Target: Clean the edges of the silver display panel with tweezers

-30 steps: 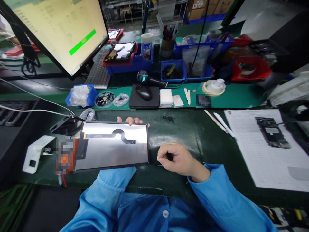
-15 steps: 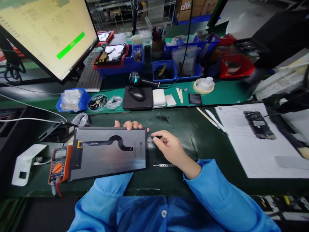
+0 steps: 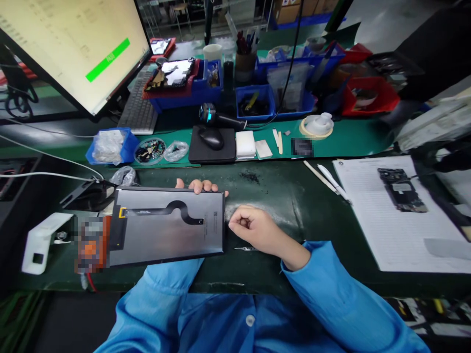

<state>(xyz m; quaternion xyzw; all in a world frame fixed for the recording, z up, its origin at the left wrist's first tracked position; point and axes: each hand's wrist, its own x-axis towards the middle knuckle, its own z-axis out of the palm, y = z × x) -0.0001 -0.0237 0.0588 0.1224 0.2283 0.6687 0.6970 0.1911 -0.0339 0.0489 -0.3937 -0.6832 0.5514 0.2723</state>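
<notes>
My left hand (image 3: 201, 186) holds a tablet display panel (image 3: 154, 238) from beneath, with its fingertips curled over the far edge. The panel's grey back faces up, and a black flex cable (image 3: 179, 208) snakes across it. Just off the panel's right edge is my right hand (image 3: 259, 229), closed with thumb and forefinger pressed together. What lies in that pinch, if anything, I cannot make out. A slim metal tool with holes (image 3: 245, 248), partly covered by my right hand, lies on the dark bench.
Left of the panel lie an orange multimeter (image 3: 92, 245) and a white bracket (image 3: 40, 245). A phone board (image 3: 402, 190) rests on lined paper (image 3: 382, 245) at the right. Behind are a mouse (image 3: 211, 138), a scanner (image 3: 221, 117), blue bins (image 3: 255, 100) and a monitor (image 3: 73, 44).
My right hand has curled its fingers in more tightly and shifted slightly down, staying beside the panel. My left hand keeps hold of the panel. The whole view has shifted slightly.
</notes>
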